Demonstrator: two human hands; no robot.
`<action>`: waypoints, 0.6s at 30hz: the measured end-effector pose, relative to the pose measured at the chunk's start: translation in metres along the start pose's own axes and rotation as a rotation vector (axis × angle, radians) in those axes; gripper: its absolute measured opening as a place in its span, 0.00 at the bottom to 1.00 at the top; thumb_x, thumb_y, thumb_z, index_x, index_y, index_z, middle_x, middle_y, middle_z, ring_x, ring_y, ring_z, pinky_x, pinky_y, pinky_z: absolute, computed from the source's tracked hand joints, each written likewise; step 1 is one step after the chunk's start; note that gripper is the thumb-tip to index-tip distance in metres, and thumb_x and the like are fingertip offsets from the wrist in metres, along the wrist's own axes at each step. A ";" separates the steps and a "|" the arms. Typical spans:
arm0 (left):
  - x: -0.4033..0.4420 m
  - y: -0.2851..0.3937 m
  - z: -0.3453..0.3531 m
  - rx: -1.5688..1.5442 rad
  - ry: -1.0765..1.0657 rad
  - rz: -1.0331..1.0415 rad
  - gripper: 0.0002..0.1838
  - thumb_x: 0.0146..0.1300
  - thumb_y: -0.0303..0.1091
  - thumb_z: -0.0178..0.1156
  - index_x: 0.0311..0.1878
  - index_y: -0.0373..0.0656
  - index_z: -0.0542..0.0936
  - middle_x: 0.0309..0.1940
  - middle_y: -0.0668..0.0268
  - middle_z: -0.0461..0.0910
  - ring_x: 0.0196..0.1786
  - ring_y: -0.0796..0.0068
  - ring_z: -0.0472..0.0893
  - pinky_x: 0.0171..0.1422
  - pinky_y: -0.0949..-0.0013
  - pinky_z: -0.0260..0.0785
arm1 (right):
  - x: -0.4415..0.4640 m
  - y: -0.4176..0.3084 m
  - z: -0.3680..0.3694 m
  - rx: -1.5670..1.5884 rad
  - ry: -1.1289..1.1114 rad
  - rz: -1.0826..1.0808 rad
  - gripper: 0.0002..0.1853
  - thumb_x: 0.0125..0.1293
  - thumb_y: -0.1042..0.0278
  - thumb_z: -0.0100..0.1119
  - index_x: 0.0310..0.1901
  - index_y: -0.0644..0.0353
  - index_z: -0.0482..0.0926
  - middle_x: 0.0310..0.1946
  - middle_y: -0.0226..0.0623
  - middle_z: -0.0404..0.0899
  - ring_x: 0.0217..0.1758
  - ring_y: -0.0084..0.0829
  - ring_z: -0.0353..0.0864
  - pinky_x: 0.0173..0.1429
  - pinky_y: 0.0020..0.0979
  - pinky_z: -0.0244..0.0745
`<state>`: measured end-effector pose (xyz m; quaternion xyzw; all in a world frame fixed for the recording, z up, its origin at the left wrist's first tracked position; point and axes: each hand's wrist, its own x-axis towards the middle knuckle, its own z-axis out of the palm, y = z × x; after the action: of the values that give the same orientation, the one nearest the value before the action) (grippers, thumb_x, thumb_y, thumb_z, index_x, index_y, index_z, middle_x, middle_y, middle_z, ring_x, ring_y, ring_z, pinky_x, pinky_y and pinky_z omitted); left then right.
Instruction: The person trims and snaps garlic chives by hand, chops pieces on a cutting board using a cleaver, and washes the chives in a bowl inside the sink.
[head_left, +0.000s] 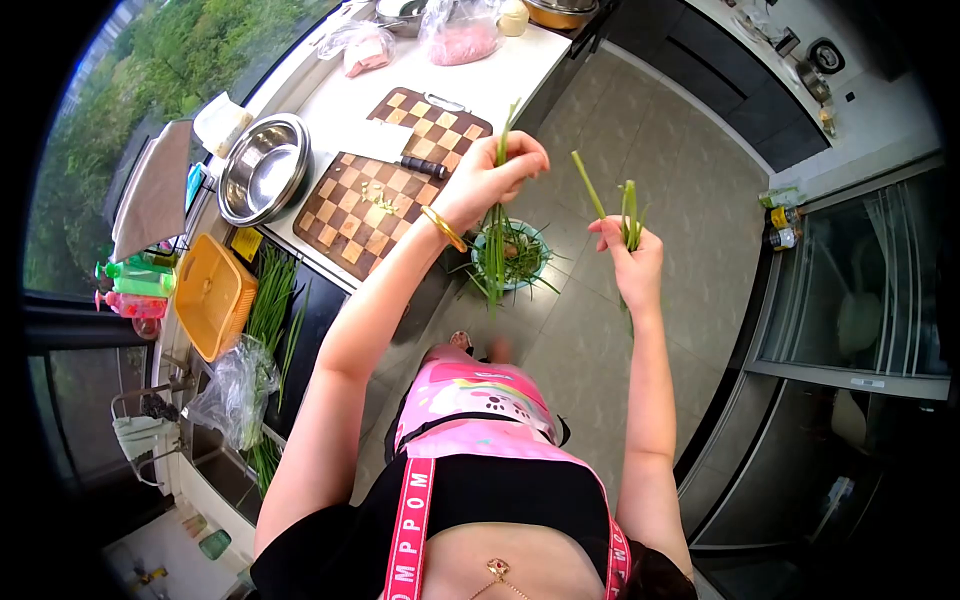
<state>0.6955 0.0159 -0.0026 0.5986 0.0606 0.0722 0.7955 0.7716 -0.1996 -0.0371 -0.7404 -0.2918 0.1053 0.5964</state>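
My left hand (490, 180) is raised over the floor beside the counter, fingers closed around a few long green chives (496, 250) that hang down. My right hand (640, 268) pinches several thicker green stalk ends (629, 212), with one piece (588, 185) slanting up to the left. Beneath the left hand's bunch is a light blue basin (547, 258) containing green and brownish trimmings. To the left, a checkered wooden cutting board (330, 222) carries a cleaver (378, 140) with a black handle and small pale chopped bits (378, 198).
Nested steel bowls (262, 172) stand by the window. An orange basket (212, 300), more chives (270, 305) and a clear plastic bag (238, 392) lie along the counter near the sink. Bagged pink meat (465, 45) sits at the far end. Bottles (783, 225) stand on the floor at right.
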 end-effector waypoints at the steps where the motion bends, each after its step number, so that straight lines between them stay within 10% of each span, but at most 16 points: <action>1: 0.000 -0.002 0.001 0.081 0.035 0.005 0.07 0.63 0.33 0.54 0.38 0.40 0.77 0.26 0.76 0.70 0.20 0.94 0.59 0.21 0.85 0.47 | 0.001 -0.001 0.000 -0.001 0.004 0.003 0.12 0.65 0.66 0.53 0.32 0.66 0.80 0.21 0.31 0.77 0.23 0.19 0.71 0.28 0.22 0.64; 4: -0.003 -0.011 0.020 0.383 -0.003 0.193 0.12 0.63 0.34 0.55 0.45 0.38 0.79 0.29 0.74 0.74 0.23 0.95 0.64 0.25 0.85 0.52 | 0.004 -0.014 0.005 0.169 -0.051 0.064 0.13 0.66 0.65 0.53 0.32 0.67 0.80 0.22 0.31 0.77 0.24 0.19 0.72 0.29 0.21 0.64; 8: -0.003 -0.023 0.034 0.034 -0.054 0.036 0.10 0.62 0.35 0.58 0.40 0.39 0.80 0.23 0.77 0.74 0.22 0.91 0.66 0.24 0.84 0.56 | 0.002 -0.024 0.017 0.354 -0.232 0.236 0.14 0.67 0.60 0.51 0.38 0.64 0.80 0.22 0.28 0.78 0.20 0.11 0.60 0.24 0.17 0.50; 18: -0.002 0.014 0.026 0.187 0.052 0.085 0.11 0.63 0.37 0.57 0.39 0.38 0.80 0.20 0.80 0.68 0.17 0.94 0.55 0.19 0.83 0.42 | 0.003 -0.043 0.020 0.512 -0.468 0.377 0.13 0.65 0.63 0.53 0.40 0.65 0.77 0.28 0.34 0.82 0.16 0.10 0.56 0.21 0.16 0.48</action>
<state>0.6980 -0.0055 0.0180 0.6702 0.0623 0.1151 0.7306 0.7504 -0.1765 -0.0018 -0.5641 -0.2432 0.4481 0.6495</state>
